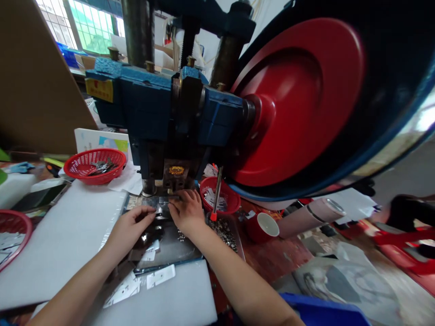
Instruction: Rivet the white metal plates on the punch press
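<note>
Two bare hands work at one blue bench press (146,102) fitted with a single large red wheel (306,104), two upright posts (137,34) and one yellow label (99,89). The left hand (137,222) brings thumb and forefinger together at the edge of one small shiny flat piece (164,202), which lies on the dark press bed (173,253) just in front of the tooling; whether the fingertips grip it cannot be told. The right hand (188,210) rests just beside the piece, its fingers bent toward the tooling, and its hold, if any, is hidden.

Nearer the camera, one pale cut-out plate (161,276) lies on the front foam slab (185,296), beside an overlapping group of similar plates (124,289) too blurred to count exactly. A second white foam slab (78,235) extends at left.

Three red plastic baskets, one behind the left slab (83,165), one at the left edge (29,226) and one beside the press (234,201), hold flat metal parts. One red mug (253,228) and one pink cylinder (307,218) stand or lie to the right, near one tray of small metal bits (222,233).
</note>
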Motion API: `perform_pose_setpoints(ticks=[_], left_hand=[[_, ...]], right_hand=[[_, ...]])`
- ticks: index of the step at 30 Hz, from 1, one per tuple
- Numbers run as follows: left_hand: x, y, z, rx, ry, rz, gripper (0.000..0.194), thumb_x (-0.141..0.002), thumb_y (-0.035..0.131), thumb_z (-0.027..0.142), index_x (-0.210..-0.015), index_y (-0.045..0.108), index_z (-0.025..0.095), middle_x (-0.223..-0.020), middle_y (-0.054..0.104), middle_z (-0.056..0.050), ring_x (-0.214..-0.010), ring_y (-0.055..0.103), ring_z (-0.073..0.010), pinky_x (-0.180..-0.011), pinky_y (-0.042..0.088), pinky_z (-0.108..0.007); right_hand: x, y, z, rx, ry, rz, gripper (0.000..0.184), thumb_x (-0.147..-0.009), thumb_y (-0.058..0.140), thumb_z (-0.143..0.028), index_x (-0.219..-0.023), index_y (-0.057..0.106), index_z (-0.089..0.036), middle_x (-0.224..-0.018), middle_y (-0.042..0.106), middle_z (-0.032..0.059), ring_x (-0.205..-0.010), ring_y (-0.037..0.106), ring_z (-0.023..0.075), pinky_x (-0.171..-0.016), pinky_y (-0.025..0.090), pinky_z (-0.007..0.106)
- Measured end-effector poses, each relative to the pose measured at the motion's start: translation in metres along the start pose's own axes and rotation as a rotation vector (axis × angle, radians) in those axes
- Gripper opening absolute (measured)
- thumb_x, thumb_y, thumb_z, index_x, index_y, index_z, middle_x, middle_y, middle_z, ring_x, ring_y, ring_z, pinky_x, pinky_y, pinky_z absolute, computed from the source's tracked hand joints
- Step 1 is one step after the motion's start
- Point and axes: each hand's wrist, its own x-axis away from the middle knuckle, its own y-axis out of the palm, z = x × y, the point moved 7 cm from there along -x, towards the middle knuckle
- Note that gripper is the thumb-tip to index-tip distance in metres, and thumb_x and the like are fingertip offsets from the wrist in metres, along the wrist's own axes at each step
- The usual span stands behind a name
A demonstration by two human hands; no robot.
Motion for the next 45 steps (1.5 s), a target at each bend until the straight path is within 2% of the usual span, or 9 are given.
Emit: perform_pose_setpoints(ticks=[6,11,15,20,27,33,38,42,45], left_hand=[[-0.026,-0.003,0.032,-0.121,0.114,0.079,0.036,-0.073,0.056,0.05,-0.09,0.071,0.021,-0.093,0.073,-0.003,-0.09,0.064,-0.024,-0.08,0.048,-0.033],[-0.041,0.007,0.038,-0.147,0.129,0.096,0.037,-0.075,0.054,0.047,-0.096,0.07,0.021,-0.097,0.074,-0.004,-0.093,0.065,-0.0244,-0.083,0.047,-0.033],[-0.043,0.016,0.035,-0.19,0.131,0.083,0.037,-0.076,0.054,0.047,-0.095,0.07,0.021,-0.097,0.074,-0.005,-0.092,0.066,-0.0248,-0.081,0.048,-0.032],[-0.044,0.019,0.036,-0.284,0.166,0.104,0.035,-0.077,0.051,0.045,-0.091,0.072,0.022,-0.098,0.073,-0.006,-0.094,0.065,-0.0268,-0.083,0.047,-0.035],[-0.054,0.019,0.03,-0.363,0.25,0.118,0.029,-0.075,0.051,0.039,-0.089,0.071,0.023,-0.097,0.071,-0.006,-0.097,0.062,-0.0255,-0.09,0.045,-0.035],[-0.058,0.022,0.028,-0.358,0.275,0.103,0.028,-0.074,0.052,0.037,-0.089,0.071,0.023,-0.097,0.07,-0.006,-0.098,0.061,-0.0258,-0.091,0.045,-0.035],[-0.054,0.01,0.034,-0.319,0.257,0.141,0.032,-0.076,0.053,0.042,-0.093,0.068,0.021,-0.099,0.068,-0.007,-0.098,0.06,-0.0254,-0.088,0.045,-0.035],[-0.041,-0.016,0.031,-0.292,0.208,0.215,0.037,-0.079,0.051,0.046,-0.1,0.065,0.02,-0.104,0.064,-0.007,-0.095,0.059,-0.0247,-0.083,0.046,-0.037],[-0.025,-0.025,0.03,-0.306,0.243,0.215,0.034,-0.08,0.051,0.048,-0.096,0.066,0.023,-0.1,0.063,-0.006,-0.094,0.058,-0.0239,-0.081,0.047,-0.036]], right_hand=[[0.002,-0.002,-0.009,0.015,-0.002,0.013,0.019,-0.09,0.054,-0.035,-0.103,0.068,-0.031,-0.112,0.065,0.0009,-0.117,0.046,0.0243,-0.111,0.014,0.052],[-0.002,0.002,0.008,-0.153,0.096,0.065,0.019,-0.09,0.054,-0.033,-0.088,0.072,-0.028,-0.113,0.066,0.0,-0.114,0.051,0.0214,-0.104,0.033,0.043],[0.002,-0.001,0.018,-0.292,0.088,0.14,0.022,-0.091,0.051,-0.024,-0.102,0.069,-0.025,-0.113,0.065,0.0029,-0.109,0.055,0.0172,-0.097,0.041,0.034],[0.009,-0.002,0.015,-0.149,0.073,0.062,0.027,-0.087,0.054,-0.02,-0.107,0.067,-0.032,-0.121,0.062,-0.0009,-0.123,0.045,0.022,-0.107,0.028,0.045],[0.006,-0.002,0.006,0.034,0.014,-0.006,0.023,-0.089,0.054,-0.037,-0.109,0.065,-0.034,-0.126,0.06,-0.0002,-0.128,0.039,0.0262,-0.111,0.009,0.058],[0.004,-0.004,-0.005,0.057,-0.012,0.0,0.021,-0.09,0.054,-0.041,-0.104,0.066,-0.032,-0.124,0.06,0.0015,-0.129,0.038,0.0273,-0.111,0.01,0.06],[0.011,-0.008,0.014,-0.201,0.087,0.075,0.024,-0.09,0.053,-0.037,-0.106,0.066,-0.025,-0.12,0.063,0.0049,-0.121,0.049,0.0238,-0.107,0.03,0.047],[0.049,-0.016,0.065,-0.669,0.444,0.283,0.041,-0.093,0.04,-0.049,-0.105,0.065,-0.019,-0.101,0.069,0.009,-0.098,0.062,0.0214,-0.091,0.046,0.036],[0.078,-0.017,0.083,-1.023,0.569,0.3,0.055,-0.09,0.034,-0.062,-0.104,0.065,-0.019,-0.099,0.07,0.0078,-0.094,0.063,0.0226,-0.087,0.047,0.037]])
